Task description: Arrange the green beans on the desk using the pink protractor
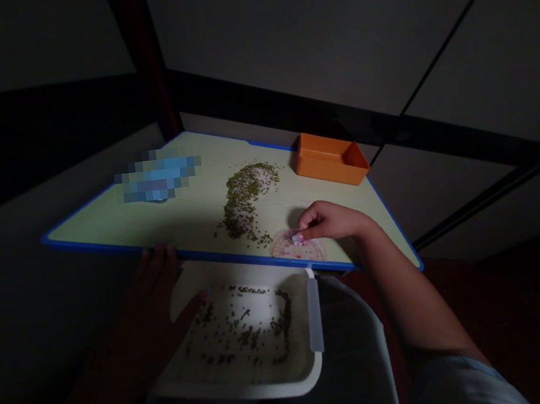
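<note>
My right hand [323,223] is over the near right part of the small table, thumb and fingertips pinched together. At the fingertips is a small pale bluish spot, too small to name. Beneath them a pink protractor shape [282,247] shows on the tabletop, printed or lying there. Left of this hand, small green mung beans [240,195] spread in a curved heap. My left hand [160,287] is in shadow, its fingers stretched out at the table's near edge and its thumb apart, reaching over the white tub [270,389]. More beans are scattered across the tub's bottom.
An orange open box [326,164] stands at the table's far right corner. A blurred-out blue item [161,178] lies at the far left. The pale tabletop [189,217] has a blue rim. Behind it are a wall and a dark red post [149,67]. Light is dim.
</note>
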The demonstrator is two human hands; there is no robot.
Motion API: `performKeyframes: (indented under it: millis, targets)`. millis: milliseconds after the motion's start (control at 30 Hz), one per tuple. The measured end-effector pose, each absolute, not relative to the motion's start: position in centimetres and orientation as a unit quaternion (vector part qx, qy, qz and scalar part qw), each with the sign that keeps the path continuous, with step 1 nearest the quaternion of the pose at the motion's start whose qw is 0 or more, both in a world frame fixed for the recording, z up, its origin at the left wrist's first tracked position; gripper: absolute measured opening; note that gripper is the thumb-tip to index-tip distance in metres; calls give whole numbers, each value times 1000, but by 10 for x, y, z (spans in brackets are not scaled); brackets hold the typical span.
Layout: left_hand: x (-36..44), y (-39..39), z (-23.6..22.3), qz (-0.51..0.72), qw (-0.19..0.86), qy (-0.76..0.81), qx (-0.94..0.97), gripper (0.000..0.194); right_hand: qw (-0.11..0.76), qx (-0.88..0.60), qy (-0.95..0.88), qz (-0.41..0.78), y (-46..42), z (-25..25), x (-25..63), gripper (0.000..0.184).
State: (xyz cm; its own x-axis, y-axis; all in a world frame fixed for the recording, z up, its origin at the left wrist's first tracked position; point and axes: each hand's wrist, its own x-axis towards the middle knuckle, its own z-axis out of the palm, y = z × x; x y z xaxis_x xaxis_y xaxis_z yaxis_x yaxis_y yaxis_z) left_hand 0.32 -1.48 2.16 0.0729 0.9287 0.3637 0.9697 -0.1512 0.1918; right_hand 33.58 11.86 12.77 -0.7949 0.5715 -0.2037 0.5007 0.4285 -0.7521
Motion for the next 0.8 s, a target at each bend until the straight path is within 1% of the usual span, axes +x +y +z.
performKeyframes:
  millis: [167,300,433,533,800]
  targets:
    - [4,-16,24,-210,54,-643,-734,84,40,-308,-843,440,119,127,336,36]
    - [5,-16,24,-210,46,-651,-728,83,50,-312,-847,428,118,126,333,38]
    - [4,-15,21,-213,57,-646,-731,85,69,-333,-849,405,115,127,328,37]
    - [4,-15,20,-214,65,-644,-732,82,72,-349,-851,387,116,129,329,37]
    - [3,-15,23,-206,54,-646,-733,86,87,-423,-840,328,126,129,344,27]
